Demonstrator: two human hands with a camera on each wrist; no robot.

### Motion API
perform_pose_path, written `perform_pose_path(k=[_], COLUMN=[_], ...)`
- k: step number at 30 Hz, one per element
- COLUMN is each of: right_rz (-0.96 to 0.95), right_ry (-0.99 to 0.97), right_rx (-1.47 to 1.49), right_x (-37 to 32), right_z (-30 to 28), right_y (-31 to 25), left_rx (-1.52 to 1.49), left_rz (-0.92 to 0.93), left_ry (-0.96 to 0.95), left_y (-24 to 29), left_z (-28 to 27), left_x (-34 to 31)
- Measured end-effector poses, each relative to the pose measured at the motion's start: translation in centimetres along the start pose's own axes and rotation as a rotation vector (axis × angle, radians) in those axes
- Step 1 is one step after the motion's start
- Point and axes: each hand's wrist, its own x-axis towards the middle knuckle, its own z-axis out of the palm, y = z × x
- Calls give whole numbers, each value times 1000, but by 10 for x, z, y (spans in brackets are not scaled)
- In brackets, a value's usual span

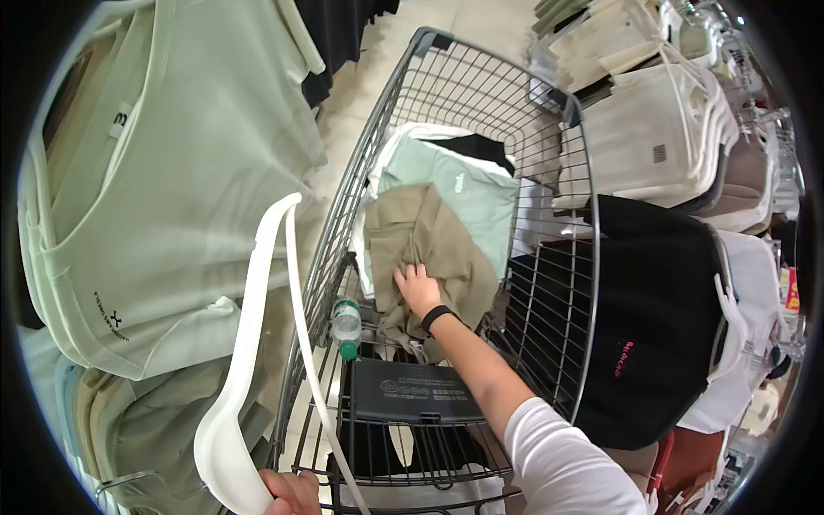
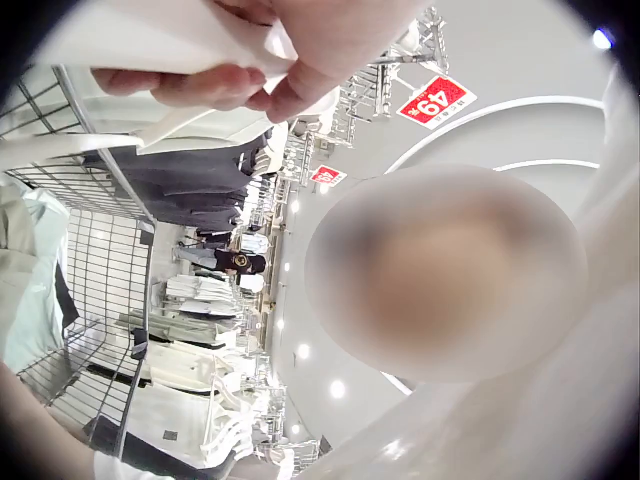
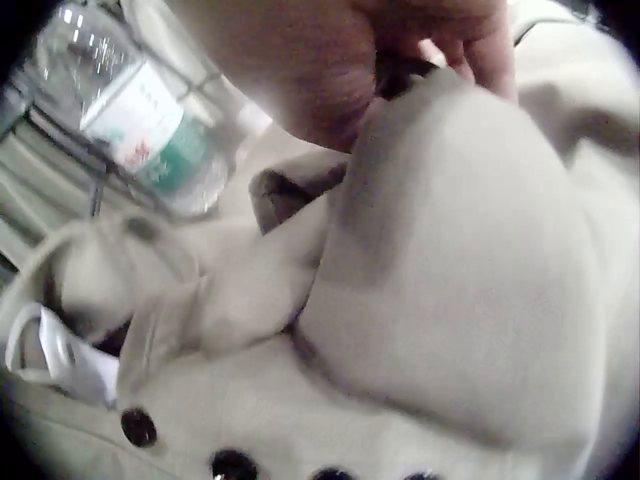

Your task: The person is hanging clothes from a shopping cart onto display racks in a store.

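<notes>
From where I sit, the far left of the head view is filled by a pale green sweatshirt [image 1: 206, 189] on a rack, with darker green garments [image 1: 180, 425] hanging below it. Next to the right comes a white hanger [image 1: 232, 421], standing tilted in front of the near left side of the shopping cart [image 1: 330, 206]; I have the left hand [image 1: 293, 493] at its lower end, fingers curled round it. Inside the cart, by its left wall, I see a clear bottle [image 1: 347, 324] with its green cap towards me, just beside the khaki garment [image 1: 459, 257]. That garment lies rumpled in the middle of the cart, partly over a mint garment [image 1: 463, 193], with a black garment [image 1: 476, 148] behind. My right hand [image 1: 419, 296] grips the khaki cloth, which bunches at the fingers; the right wrist view shows dark buttons [image 3: 138, 427] along it. Below that hand sits a dark panel [image 1: 412, 390] at the cart's near end. Beyond the right wall hang a black top [image 1: 657, 318] with red lettering and, farther up, off-white tops [image 1: 639, 129].
</notes>
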Motion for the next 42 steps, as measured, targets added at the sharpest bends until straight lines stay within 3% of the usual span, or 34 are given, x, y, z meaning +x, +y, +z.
perform_pose_path(k=[1,2,3,6,9,12,14,16,20,23,25,27,29,31,33,35,39,42], right_rz=[-51,-14,20,192,199,136,116,152,247,322,307,262,324,272,155,141,94,17], right_ry=[-109,61,49,89,44,22,115,267,438,382,109,128,190,116,115,163,88,-7], right_rx=[145,149,208,508,676,699,727,781,914,908,926,937,724,679,685,830,848,1030], right_x=[0,-11,-21,-65,-127,-196,-244,-284,-347,-359,-359,-345,-335,-337,-317,-318,-318,-310], right_z=[-12,-22,-34,-81,-131,-189,-227,-246,-245,-222,-207,-180,-175,-201,-185,-192,-201,-195], right_y=[14,25,38,68,93,109,114,112,94,83,77,64,45,22,6,-5,1,6], left_rx=[18,41,31,-42,-110,-214,-376,-414,-349,-327,-339,-353,-425,-417,-364,-349,-302,-258], left_rz=[-7,-14,-15,-22,-65,-132,-162,-227,-322,-420,-460,-494,-531,-506,-450,-433,-414,-404], left_ry=[-22,-59,-119,-39,-20,-218,-370,-398,-503,-609,-643,-668,-598,-594,-612,-595,-601,-637], left_y=[1,6,10,12,17,14,6,7,17,20,23,33,40,48,54,55,56,55], left_z=[2,5,5,2,6,-1,-2,3,10,11,11,10,6,1,-4,-7,-2,-3], left_x=[-3,-5,-4,-14,-20,-8,0,9,28,48,56,62,67,74,83,87,82,86])
